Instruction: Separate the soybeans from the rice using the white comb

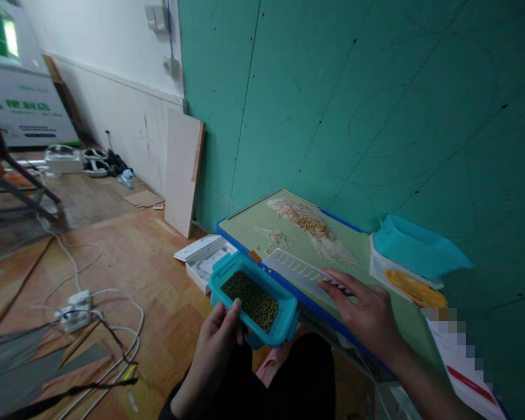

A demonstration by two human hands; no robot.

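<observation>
My left hand (221,329) grips the near edge of a turquoise plastic container (284,303), its thumb over the rim. Green beans (249,294) that look like mung beans cover the container's bottom. My right hand (365,306) is closed around the handle end of a flat white slotted plastic tool (295,268), which lies low over the table near its edge. Beyond the tool, a heap of white rice-like grains (332,249) mixed with yellow soybeans (310,223) rests on the green tabletop (249,220). A smaller scatter of grains (275,236) lies left of the heap.
At the table's right stand a turquoise tub (420,248) and an orange-yellow item (413,287). An open white box (201,265) sits on the floor left of the table. A green wall (332,105) borders the far side. Cables and a power strip (76,309) lie left.
</observation>
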